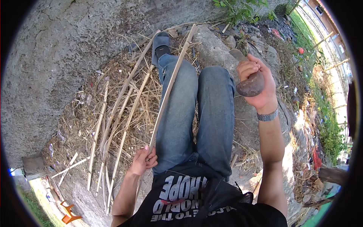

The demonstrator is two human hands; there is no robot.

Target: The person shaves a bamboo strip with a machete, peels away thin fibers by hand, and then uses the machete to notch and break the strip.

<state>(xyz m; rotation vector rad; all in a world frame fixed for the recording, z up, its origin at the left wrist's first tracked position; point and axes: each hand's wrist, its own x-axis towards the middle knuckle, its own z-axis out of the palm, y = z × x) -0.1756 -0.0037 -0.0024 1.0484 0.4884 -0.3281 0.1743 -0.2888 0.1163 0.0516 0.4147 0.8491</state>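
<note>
My left hand [143,160] is closed around the lower part of a long bamboo strip [172,81]. The strip slants up across my left thigh and knee, its far end past my foot near a rock. Raised beside my right knee, my right hand [259,77] grips a machete by its dark, bulbous wooden handle [250,85]. Part of the machete's blade [238,55] shows beyond my fingers, pointing away; the rest is hidden by the hand. Blade and strip are well apart.
Several split bamboo strips [126,130] lie left of my legs on ground strewn with shavings [145,113]. A rough concrete wall [60,56] rises at the left and front. Large rocks [213,47] sit ahead; plants [245,9] and litter lie to the right. An orange plastic object [70,215] stands lower left.
</note>
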